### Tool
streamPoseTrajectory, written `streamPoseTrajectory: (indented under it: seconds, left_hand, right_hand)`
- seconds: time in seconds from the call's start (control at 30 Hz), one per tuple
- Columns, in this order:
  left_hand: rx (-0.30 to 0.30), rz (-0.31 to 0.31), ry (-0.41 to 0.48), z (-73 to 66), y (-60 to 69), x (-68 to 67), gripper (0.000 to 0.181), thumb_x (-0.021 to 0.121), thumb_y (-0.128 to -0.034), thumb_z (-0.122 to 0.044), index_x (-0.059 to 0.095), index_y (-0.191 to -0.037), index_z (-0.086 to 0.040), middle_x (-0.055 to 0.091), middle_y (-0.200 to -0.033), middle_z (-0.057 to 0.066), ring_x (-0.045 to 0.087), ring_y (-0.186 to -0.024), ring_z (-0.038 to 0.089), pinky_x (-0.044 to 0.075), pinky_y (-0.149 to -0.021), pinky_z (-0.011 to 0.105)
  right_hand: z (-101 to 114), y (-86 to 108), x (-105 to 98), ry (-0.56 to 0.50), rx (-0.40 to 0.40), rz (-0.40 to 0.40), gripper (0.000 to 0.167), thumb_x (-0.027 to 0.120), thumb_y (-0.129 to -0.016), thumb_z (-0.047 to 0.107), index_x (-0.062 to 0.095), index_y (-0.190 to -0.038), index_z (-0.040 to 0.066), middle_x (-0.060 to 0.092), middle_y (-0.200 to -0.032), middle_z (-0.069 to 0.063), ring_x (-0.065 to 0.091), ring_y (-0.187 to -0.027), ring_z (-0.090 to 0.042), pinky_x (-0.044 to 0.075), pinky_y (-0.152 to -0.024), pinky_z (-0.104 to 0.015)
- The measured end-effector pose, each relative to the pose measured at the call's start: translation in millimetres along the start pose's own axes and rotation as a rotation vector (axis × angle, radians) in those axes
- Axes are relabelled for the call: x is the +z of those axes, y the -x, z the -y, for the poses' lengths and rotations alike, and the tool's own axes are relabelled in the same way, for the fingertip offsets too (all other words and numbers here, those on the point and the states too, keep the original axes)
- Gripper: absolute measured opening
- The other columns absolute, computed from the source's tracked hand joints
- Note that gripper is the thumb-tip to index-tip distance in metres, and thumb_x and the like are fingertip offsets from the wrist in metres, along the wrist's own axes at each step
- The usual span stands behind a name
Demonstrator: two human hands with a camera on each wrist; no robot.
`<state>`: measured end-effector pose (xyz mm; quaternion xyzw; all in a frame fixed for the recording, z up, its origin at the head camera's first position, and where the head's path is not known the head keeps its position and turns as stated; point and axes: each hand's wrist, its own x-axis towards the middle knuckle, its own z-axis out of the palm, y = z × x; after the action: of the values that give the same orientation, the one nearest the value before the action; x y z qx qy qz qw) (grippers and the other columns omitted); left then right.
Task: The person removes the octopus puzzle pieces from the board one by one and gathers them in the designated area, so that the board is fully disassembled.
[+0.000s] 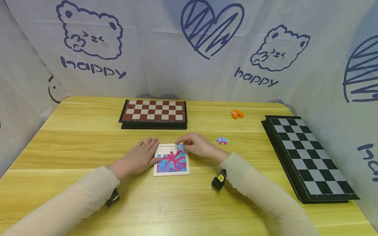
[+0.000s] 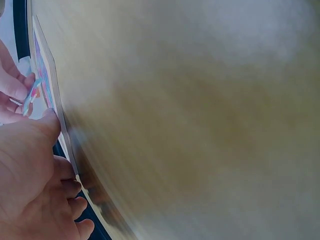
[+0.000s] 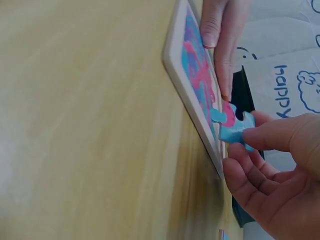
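Observation:
A square jigsaw puzzle board [image 1: 186,173] with a pale rim lies on the table, its lower part filled with a pink octopus picture on blue. My left hand [image 1: 141,157] rests along the board's left edge, fingers extended and thumb on its surface. At the upper right corner, my right hand [image 1: 198,146] pinches a blue and pink puzzle piece [image 3: 232,131] between thumb and fingers. In the right wrist view that piece is tilted over the board. The upper left of the board shows bare white backing.
Another loose puzzle piece [image 1: 222,141] lies right of my right hand. Farther back is a small orange curved object [image 1: 237,114]. A brown-and-white chessboard case [image 1: 153,125] stands behind the puzzle; a black-and-white one [image 1: 310,160] lies at the right. A printed curtain [image 1: 159,75] hangs behind the table.

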<state>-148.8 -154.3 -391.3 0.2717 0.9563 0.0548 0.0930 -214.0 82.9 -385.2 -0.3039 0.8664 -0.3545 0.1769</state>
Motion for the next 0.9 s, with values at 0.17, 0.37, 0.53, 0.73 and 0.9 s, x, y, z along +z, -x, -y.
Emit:
streamPoseTrajectory:
  seconds: [0.17, 0.37, 0.53, 0.73, 0.9]
  left_hand:
    - [0.002, 0.001, 0.002, -0.4, -1.3, -0.1, 0.066, 0.04, -0.0982, -0.038, 0.025, -0.14, 0.011, 0.021, -0.146, 0.026, 0.018, -0.133, 0.04, 0.017, -0.105, 0.053]
    - [0.013, -0.002, 0.0, -0.3, -2.2, -0.4, 0.065, 0.041, -0.0981, -0.037, 0.025, -0.139, 0.011, 0.021, -0.146, 0.026, 0.017, -0.133, 0.04, 0.017, -0.105, 0.053]
    - [0.009, 0.007, -0.001, -0.4, -1.1, -0.8, 0.065, 0.04, -0.0984, -0.037, 0.024, -0.14, 0.011, 0.02, -0.146, 0.026, 0.017, -0.134, 0.04, 0.016, -0.106, 0.053]
    - [0.013, 0.008, 0.006, -1.4, -0.1, -2.4, 0.065, 0.041, -0.0982, -0.036, 0.025, -0.14, 0.011, 0.021, -0.146, 0.026, 0.018, -0.133, 0.041, 0.016, -0.106, 0.052]
    - [0.01, 0.006, 0.009, -1.2, 1.0, -2.6, 0.065, 0.041, -0.098, -0.036, 0.025, -0.14, 0.011, 0.02, -0.146, 0.026, 0.017, -0.133, 0.04, 0.016, -0.106, 0.052]
  right_hand:
    - [-2, 2.3, -7, -0.109, 0.021, 0.013, 0.024, 0.057, -0.091, 0.006, 0.068, -0.112, 0.01, 0.063, -0.098, -0.001, 0.049, -0.071, -0.015, 0.043, -0.059, -0.023]
    - [-5, 10.8, -27, -0.124, 0.045, -0.073, 0.019, 0.057, -0.091, 0.004, 0.065, -0.108, 0.003, 0.055, -0.078, -0.005, 0.048, -0.064, -0.017, 0.041, -0.054, -0.024]
    - [-16, 25.3, -51, -0.106, 0.083, -0.152, 0.007, 0.059, -0.09, 0.005, 0.064, -0.094, 0.002, 0.059, -0.081, -0.006, 0.052, -0.07, -0.02, 0.048, -0.063, -0.033]
    - [-37, 47.9, -79, -0.075, 0.122, -0.199, 0.008, 0.06, -0.09, 0.009, 0.064, -0.09, 0.003, 0.058, -0.079, -0.007, 0.051, -0.069, -0.02, 0.047, -0.062, -0.037]
    - [-60, 62.8, -100, -0.087, 0.174, -0.199, 0.009, 0.057, -0.091, 0.008, 0.061, -0.091, 0.0, 0.055, -0.075, -0.01, 0.049, -0.067, -0.022, 0.047, -0.065, -0.04]
